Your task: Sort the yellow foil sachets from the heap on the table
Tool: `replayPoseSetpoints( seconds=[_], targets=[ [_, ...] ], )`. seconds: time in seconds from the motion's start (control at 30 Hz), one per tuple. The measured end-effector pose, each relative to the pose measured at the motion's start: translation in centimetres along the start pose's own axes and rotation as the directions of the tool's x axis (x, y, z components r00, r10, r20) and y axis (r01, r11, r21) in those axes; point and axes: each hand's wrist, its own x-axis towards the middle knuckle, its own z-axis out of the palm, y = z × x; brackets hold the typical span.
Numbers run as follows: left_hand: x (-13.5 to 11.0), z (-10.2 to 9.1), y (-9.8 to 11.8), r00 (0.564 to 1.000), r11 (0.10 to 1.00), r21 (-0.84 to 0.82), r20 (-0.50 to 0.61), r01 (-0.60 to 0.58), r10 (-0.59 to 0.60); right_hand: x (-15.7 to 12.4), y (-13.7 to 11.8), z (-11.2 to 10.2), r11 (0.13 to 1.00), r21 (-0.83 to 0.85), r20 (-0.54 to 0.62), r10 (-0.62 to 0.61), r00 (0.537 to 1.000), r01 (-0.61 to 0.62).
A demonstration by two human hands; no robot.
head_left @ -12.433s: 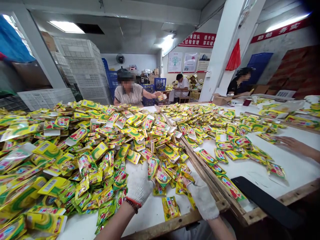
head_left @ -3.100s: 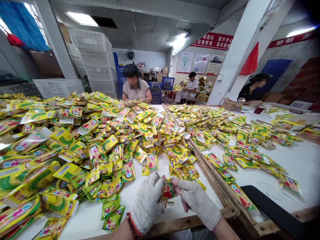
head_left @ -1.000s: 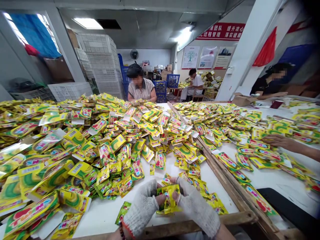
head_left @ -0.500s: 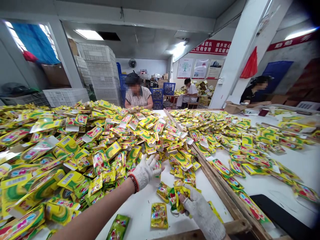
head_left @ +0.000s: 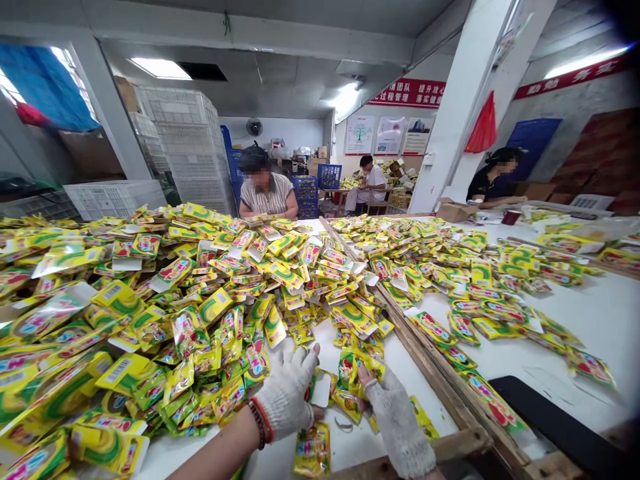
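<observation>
My left hand (head_left: 287, 393), in a white fingerless glove, is curled over a small yellow carton with a white end flap (head_left: 321, 389); much of the carton is hidden under the palm. To the right, my gloved right hand (head_left: 400, 417) pinches yellow-green sachets (head_left: 357, 373) between thumb and fingers; how many cannot be told. A single yellow sachet (head_left: 313, 450) lies flat on the white table (head_left: 270, 460) below my left hand. Another sachet (head_left: 346, 403) lies between the hands, near a thin grey strip (head_left: 343, 425).
A large heap of yellow cartons and sachets (head_left: 200, 300) covers the left side. A wooden divider (head_left: 415, 347) runs away from me, with more packets (head_left: 480, 287) beyond it. A black phone-like slab (head_left: 545, 420) lies at right. A co-worker (head_left: 267, 190) sits opposite; two others work farther off.
My left hand has drawn back from the heap toward me, bringing a carton with a white flap. My right hand still holds sachets at about the same place. The view has shifted slightly.
</observation>
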Motion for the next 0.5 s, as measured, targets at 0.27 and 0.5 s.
replayPoseSetpoints(
  seconds=[0.27,0.5],
  targets=[
    [-1.0,-0.2,0.0,0.993,0.989,-0.097,-0.029,0.110,-0.114,0.7,1.3,0.5,0.981,-0.191,-0.050,-0.038,0.998,0.028],
    [-3.2,0.5,1.1,0.989,0.952,-0.294,-0.087,0.086,-0.116,1.1,1.1,0.3,0.834,-0.518,0.099,-0.161,0.982,0.189]
  ],
)
